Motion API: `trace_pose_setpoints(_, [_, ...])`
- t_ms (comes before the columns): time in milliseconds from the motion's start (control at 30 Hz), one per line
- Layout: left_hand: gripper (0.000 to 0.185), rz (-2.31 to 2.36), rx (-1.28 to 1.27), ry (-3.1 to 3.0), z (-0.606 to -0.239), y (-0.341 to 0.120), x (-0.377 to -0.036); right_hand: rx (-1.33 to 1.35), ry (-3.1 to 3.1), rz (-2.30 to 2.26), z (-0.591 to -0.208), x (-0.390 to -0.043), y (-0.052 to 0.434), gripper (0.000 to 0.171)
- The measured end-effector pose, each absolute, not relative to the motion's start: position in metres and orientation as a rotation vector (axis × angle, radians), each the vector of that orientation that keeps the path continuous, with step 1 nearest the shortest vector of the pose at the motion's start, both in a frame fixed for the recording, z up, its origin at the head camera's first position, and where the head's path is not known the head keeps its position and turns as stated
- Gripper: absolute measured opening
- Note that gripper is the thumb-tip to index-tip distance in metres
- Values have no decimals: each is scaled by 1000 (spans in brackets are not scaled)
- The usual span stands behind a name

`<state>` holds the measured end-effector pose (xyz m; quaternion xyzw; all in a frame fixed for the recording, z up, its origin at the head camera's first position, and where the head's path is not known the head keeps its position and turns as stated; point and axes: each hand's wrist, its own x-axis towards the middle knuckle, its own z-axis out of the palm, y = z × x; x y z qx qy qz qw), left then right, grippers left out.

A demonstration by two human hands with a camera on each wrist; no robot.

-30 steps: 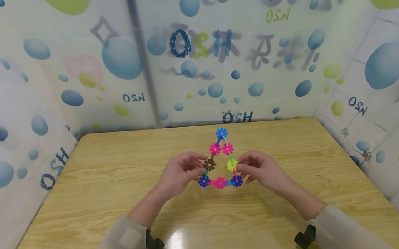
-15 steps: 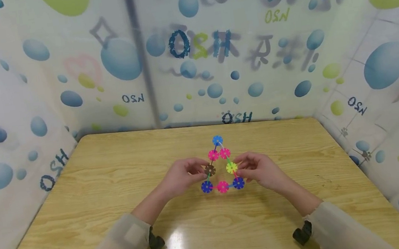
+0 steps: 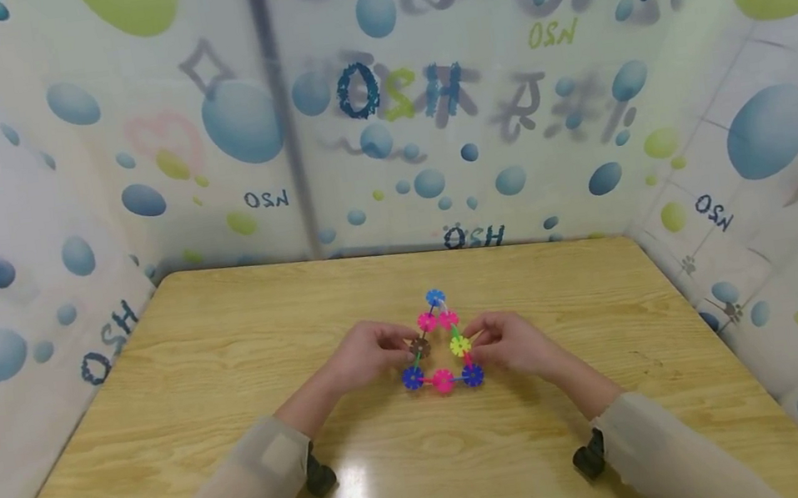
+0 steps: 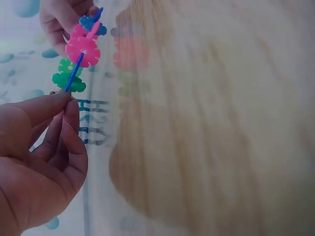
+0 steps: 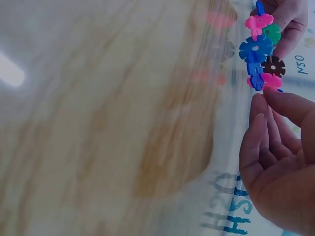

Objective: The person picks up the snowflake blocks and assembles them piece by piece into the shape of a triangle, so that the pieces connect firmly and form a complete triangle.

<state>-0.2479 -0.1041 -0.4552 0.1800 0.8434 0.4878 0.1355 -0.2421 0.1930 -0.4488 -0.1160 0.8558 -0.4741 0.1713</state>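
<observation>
Triangle of coloured plastic snowflake discs [image 3: 440,344], pinched between your two hands over the wooden table [image 3: 233,372].

Your left hand [image 3: 371,354] pinches the side by the brown disc; your right hand [image 3: 505,343] pinches by the yellow disc. Fingers curled narrow on both. Apex, the light-blue disc, points away from you beyond the fingertips; the base runs fingertip to fingertip.

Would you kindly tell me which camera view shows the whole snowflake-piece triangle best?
The head view: the whole triangle shows between both hands, face on. The left wrist view gives it edge-on, a few pieces only; the right wrist view shows a bunched cluster, its outline lost.
</observation>
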Motion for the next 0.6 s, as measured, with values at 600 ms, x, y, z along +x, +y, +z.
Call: trace_pose_setpoints(600, [31, 1351, 473, 2450, -464, -105, -253, -371, 2468, -1229, -454, -246, 190, 27])
